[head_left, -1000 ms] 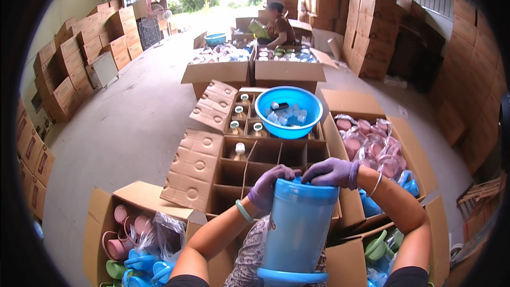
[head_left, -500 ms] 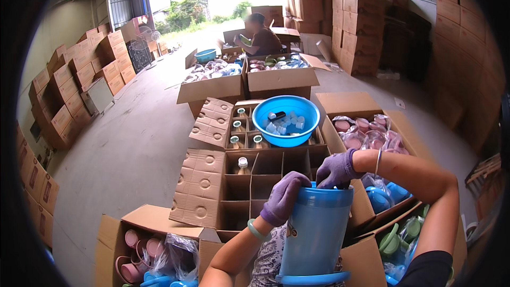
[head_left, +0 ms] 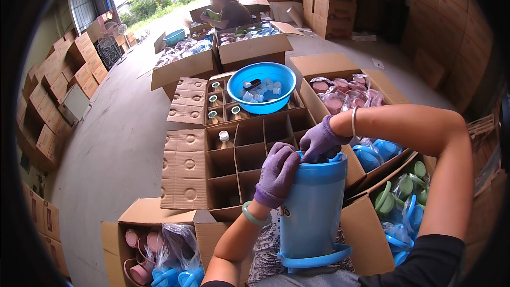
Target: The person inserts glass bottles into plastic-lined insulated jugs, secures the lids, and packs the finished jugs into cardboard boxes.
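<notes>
A tall, translucent blue plastic bucket point(head_left: 313, 207) stands upright close to my body, with a brighter blue rim and a blue band or handle loop point(head_left: 316, 258) around its lower end. My left hand point(head_left: 277, 172), in a purple glove, is closed over the left side of the rim. Bent at the elbow, my right arm brings my right hand point(head_left: 322, 139), also gloved, to the far side of the mouth. Its fingers are curled down at the opening beside something dark; what they hold is hidden.
Ahead are a divided carton point(head_left: 249, 154) with a capped bottle point(head_left: 224, 139) and a blue basin point(head_left: 262, 87) of small clear caps. Cartons of pink point(head_left: 345, 93), blue and green plastic ware flank me. A person point(head_left: 229, 10) sits beyond more cartons.
My view has shifted, so the scene sits further left and higher. Both hands stay at the bucket's rim; my left hand's fingers now sit more upright, and my right hand is closer to them.
</notes>
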The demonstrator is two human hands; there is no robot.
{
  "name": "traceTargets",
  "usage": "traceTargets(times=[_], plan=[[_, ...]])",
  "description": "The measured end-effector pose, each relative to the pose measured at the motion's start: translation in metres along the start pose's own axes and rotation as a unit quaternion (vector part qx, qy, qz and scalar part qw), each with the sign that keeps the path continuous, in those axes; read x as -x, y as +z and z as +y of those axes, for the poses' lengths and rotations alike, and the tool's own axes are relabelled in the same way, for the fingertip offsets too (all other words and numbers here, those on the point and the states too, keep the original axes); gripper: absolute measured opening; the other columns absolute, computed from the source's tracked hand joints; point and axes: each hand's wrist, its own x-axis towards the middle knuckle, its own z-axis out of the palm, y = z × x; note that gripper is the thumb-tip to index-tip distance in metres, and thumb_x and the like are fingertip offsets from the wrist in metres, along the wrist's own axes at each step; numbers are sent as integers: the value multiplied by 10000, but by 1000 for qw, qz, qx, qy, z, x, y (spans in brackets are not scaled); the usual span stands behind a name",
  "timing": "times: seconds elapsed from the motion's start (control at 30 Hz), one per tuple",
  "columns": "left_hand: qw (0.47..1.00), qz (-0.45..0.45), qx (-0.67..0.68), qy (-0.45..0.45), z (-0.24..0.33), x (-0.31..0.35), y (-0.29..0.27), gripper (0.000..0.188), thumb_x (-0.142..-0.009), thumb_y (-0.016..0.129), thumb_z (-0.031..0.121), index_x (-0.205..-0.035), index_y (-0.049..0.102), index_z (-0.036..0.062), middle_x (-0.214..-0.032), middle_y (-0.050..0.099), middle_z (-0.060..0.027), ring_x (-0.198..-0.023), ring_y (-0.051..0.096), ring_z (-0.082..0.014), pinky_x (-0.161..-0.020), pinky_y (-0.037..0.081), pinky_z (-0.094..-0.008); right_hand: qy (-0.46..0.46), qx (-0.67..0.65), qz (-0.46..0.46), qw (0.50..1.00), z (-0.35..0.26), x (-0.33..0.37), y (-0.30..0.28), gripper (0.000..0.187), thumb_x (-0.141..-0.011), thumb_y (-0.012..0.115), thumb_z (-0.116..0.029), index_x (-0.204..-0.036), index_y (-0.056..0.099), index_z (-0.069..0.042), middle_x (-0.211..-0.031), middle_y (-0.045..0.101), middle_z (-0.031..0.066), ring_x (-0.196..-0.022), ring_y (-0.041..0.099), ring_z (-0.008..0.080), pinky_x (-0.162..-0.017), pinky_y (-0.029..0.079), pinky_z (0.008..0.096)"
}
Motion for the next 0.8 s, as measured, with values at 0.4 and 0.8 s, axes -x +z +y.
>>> traceTargets(times=[0.4,0.8], plan=[[975,10,178,-134,43,8,-39,233,-854,517,153,-682,536,-4,-757,513,-105,-823,511,-245,-903,435,-382,-294,140,128,937,-1,49,35,510,-875,627,-549,-1103,673,-95,-887,693,145,-847,677,282,-783,535,389],[975,-19,93,-203,59,-3,17,318,-937,429,205,-715,512,-7,-809,513,-136,-823,505,-259,-807,420,-351,-132,277,59,950,13,53,46,549,-937,441,-503,-1067,710,-43,-954,705,159,-879,675,291,-803,523,416]])
